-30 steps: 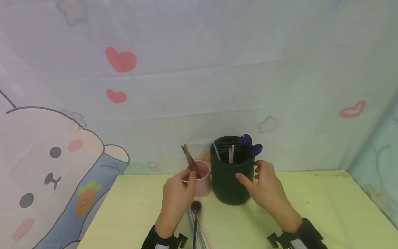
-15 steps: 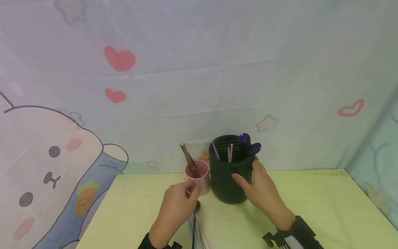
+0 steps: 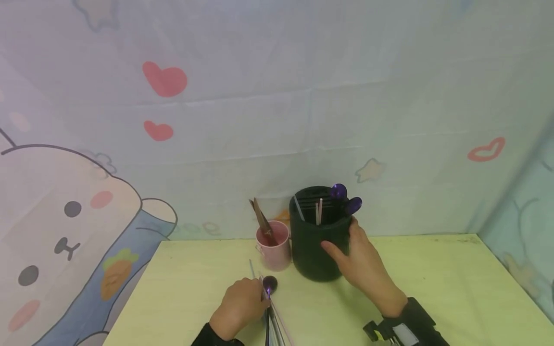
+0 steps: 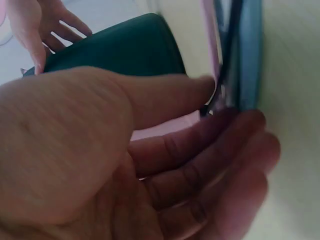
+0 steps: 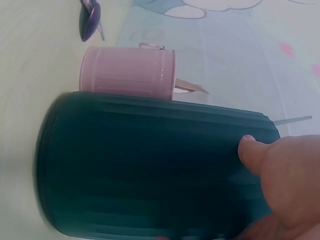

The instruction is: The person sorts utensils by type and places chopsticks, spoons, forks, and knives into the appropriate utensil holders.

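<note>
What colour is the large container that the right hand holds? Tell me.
The large container is dark green; the right wrist view shows it best, close up.

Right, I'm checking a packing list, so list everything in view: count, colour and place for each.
Table: 1, pale yellow, below.
Printed backdrop: at least 1, pale, behind the table.
Green container: 1, dark green, on the table.
Pink cup: 1, pink, left of the green container.
Blade-like items: at least 2, brown, in the pink cup.
Purple spoons: 3, purple, two in the green container, one on the table.
Inner sticks: 3 visible, one grey, two pink, in the green container.
Loose sticks: several, exact count unclear, including pink and blue, on the table.
Wristbands: 2, black, one per wrist.
Left hand: 1, bare, pinching loose sticks.
Right hand: 1, bare, on the green container's side.
</note>
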Tool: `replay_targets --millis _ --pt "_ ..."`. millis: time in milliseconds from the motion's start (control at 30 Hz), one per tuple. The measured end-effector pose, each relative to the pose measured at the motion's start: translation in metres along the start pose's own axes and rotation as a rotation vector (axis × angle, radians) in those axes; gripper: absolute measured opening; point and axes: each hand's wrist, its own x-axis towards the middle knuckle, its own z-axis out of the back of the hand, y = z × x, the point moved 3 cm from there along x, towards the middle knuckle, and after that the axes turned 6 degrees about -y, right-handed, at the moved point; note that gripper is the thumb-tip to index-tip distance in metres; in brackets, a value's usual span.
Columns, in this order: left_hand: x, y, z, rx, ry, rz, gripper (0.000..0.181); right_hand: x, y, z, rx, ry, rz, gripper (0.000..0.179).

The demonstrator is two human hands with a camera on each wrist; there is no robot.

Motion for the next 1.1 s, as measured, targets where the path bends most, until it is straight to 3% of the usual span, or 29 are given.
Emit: replay_targets --millis 100,300,500,767,1100 --pt "0.0003 0.0036 -0.004 -0.009 0.026 -0.01 0.042 0.0013 -0.0003 0.0024 -0.001 0.019 -0.015 0.102" --pt "0.0002 0.0007 -0.0066 -0.044 0.015 -0.032 0.038 0.0037 -0.0023 0.0083 -0.012 0.024 -0.02 0.093" --pt "-0.0013 -0.0002 -0.0086 -0.01 0.005 -0.014 0.044 0.0052 -0.003 0.0084 -0.019 0.028 -0.012 0.091" --pt "-0.0028 -0.0021 -0.0079 0.006 0.057 -0.022 0.045 0.0054 -0.0026 0.008 -0.034 0.021 -0.011 0.091" --pt "-0.0019 -0.0041 -0.0092 -0.033 0.04 0.032 0.039 0.0039 -0.0026 0.008 -0.063 0.037 -0.038 0.098"
